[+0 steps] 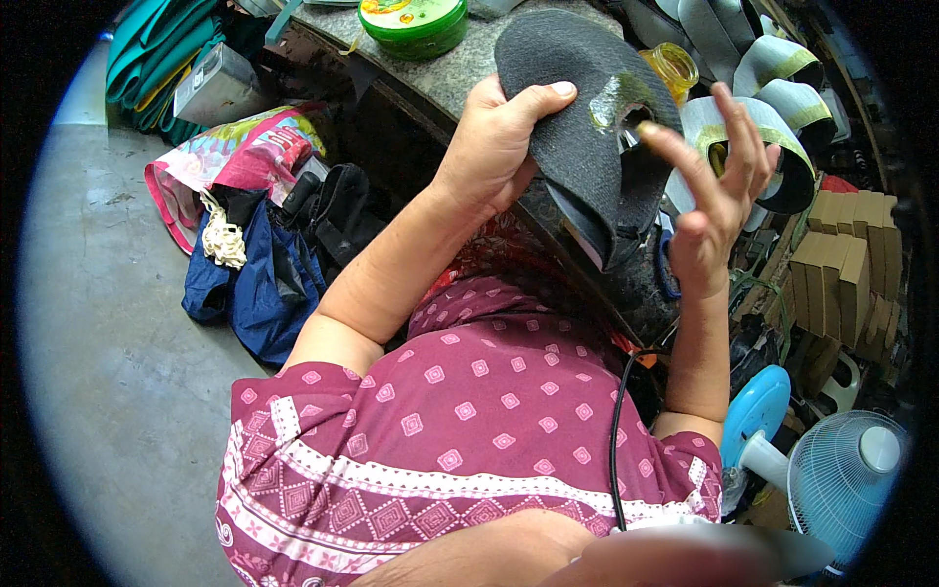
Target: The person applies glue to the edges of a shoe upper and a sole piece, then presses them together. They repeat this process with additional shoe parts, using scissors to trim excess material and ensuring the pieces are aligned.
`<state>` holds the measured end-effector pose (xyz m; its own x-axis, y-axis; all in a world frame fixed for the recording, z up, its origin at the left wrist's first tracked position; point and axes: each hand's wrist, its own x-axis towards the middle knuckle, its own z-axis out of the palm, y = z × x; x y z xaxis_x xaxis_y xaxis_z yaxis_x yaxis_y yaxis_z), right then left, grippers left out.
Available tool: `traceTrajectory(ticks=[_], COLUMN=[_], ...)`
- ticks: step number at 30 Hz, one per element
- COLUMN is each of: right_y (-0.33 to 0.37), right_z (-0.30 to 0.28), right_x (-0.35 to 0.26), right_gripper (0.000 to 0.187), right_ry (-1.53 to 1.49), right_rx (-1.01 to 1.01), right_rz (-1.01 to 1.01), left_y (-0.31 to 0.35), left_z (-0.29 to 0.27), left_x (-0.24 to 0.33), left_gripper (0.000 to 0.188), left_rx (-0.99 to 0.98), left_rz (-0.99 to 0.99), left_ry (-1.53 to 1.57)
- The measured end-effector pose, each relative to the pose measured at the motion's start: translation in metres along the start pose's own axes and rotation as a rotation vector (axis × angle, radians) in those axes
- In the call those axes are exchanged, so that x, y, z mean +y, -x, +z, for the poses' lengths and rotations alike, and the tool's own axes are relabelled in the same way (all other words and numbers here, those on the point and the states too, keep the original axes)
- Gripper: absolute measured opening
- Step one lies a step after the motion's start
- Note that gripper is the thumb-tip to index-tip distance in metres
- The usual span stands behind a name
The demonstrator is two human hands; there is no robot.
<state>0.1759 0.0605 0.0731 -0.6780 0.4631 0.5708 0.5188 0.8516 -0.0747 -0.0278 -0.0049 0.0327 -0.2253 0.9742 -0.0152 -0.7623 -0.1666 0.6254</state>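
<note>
My left hand (499, 137) grips a dark grey, felt-like curved piece (558, 68) by its left side, thumb on top and fingers underneath. A shiny wet-looking patch (608, 98) lies on the piece beside an opening. My right hand (722, 205) is raised at the right of the piece, fingers spread and holding nothing. Its index fingertip is close to the opening and looks smeared with something yellowish; whether it touches the piece I cannot tell. Just beyond, a small jar (675, 67) with amber contents stands on the worktop, partly hidden by the piece.
A green round tub (416, 34) sits on the grey speckled worktop (469, 73). Several grey curved bands (724, 122) lie to the right, above stacked cardboard pieces (831, 274). A fan (846, 479) and blue stool (758, 401) stand lower right; bags (259, 284) hang left.
</note>
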Motion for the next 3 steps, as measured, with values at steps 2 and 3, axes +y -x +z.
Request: traceTrajectory(ticks=[2, 3], right_y=[-0.0051, -0.0044], right_z=[0.0076, 0.0078], right_x=[0.0062, 0.0070], right_gripper=[0.089, 0.089], right_ry=[-0.125, -0.125], right_rx=[0.022, 0.022], right_rz=[0.104, 0.103], left_y=[0.0010, 0.0015], left_z=[0.0018, 0.0043], left_x=[-0.0001, -0.0016], left_gripper=[0.029, 0.029], left_rx=[-0.019, -0.021], left_rz=[-0.037, -0.022], left_ry=[-0.014, -0.017])
